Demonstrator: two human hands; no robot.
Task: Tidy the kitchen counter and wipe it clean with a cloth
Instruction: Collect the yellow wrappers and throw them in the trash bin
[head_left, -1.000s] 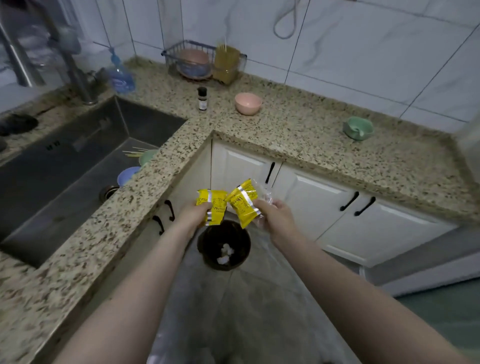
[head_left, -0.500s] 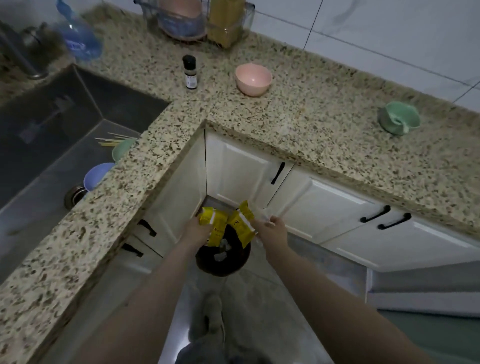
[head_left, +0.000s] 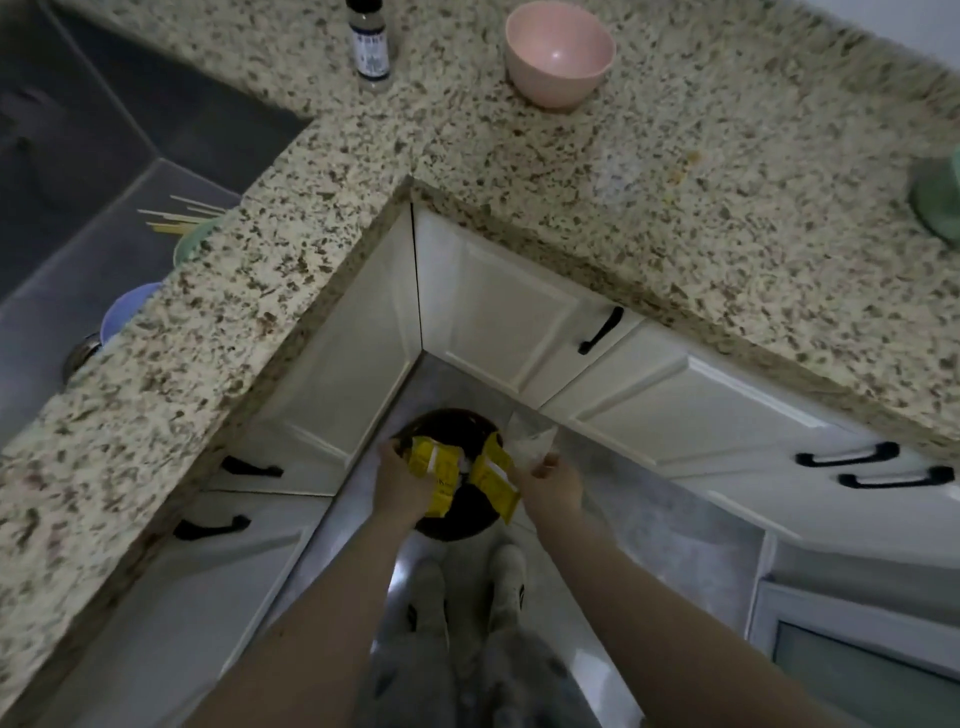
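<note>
Speckled granite worktop (head_left: 649, 171) wraps an inside corner, white cabinet doors (head_left: 498, 306) with black handles beneath. On the floor in that corner stands a dark round bin (head_left: 457, 519), its mouth open upward; its contents are hidden by the packets and shadow.

Left hand (head_left: 402, 486) is closed round a yellow packet (head_left: 434, 470), held directly over the bin mouth. Right hand (head_left: 553, 486) pinches a second yellow packet (head_left: 493, 480) and, with it, a scrap of clear plastic wrapper (head_left: 535, 444) that sticks up toward the far side. Both packets sit close together above the bin, not yet inside it.

Worktop items: a pink bowl (head_left: 560, 52) at the far side, upright, nothing visible inside. Just left of it, well apart, a small dark-capped bottle (head_left: 369, 44) with a label. At the right edge, a green cup or bowl (head_left: 937, 197), mostly cut off by the frame. Faint pale and yellowish smears mark the stone between pink bowl and green one.

Left: a sunken grey sink (head_left: 78, 197). In it, partly hidden under the worktop lip, a blue bowl (head_left: 124, 312) and a green bowl (head_left: 195, 244) with pale chopsticks (head_left: 176, 215) resting across it.

Near bottom: the person's grey trousers and light shoes (head_left: 506, 577) on the tiled floor.
</note>
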